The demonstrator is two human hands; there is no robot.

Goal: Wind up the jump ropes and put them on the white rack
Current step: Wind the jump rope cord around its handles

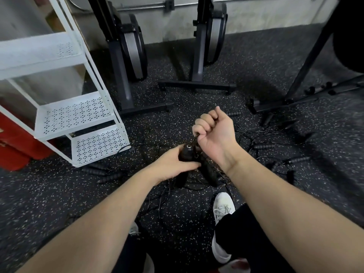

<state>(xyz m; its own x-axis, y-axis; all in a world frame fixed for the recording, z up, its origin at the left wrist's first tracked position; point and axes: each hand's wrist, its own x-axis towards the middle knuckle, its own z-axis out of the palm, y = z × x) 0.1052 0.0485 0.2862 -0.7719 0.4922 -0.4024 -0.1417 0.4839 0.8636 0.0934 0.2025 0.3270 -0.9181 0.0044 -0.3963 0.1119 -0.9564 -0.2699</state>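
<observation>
The rope handles (186, 154) sit at the centre of the view, bunched together in the left hand (173, 164), whose fingers curl round them; their metal-tipped ends point up toward 1 o'clock; the cord (196, 138) runs from those tips straight into the right hand (213, 131), a closed fist just above the handles at 1 o'clock, pinching the cord in its curled fingers; so the rope lies between the two grips, handles below, cord above, and more thin cord trails under the hands toward 6 o'clock.

By my reading the winding of this rope is under way but not finished, since loose cord still hangs below; how many turns sit on the handles I cannot tell, the black on black being too dark.

Much is left; other ropes lie unwound on the floor (197, 62); a few handles (94, 171) rest at 9 o'clock near the rack's foot, and more handles (263, 146) with tangled cord spread out at 3 o'clock.

The rack (78, 113) stands at 10 o'clock, well apart from the hands; no rope shows on its visible shelves, so nothing seems stowed yet.

Beyond, at 12 o'clock, two rowers (134, 50) stand against the wall; a shoe (223, 205) shows at 5 o'clock.
</observation>
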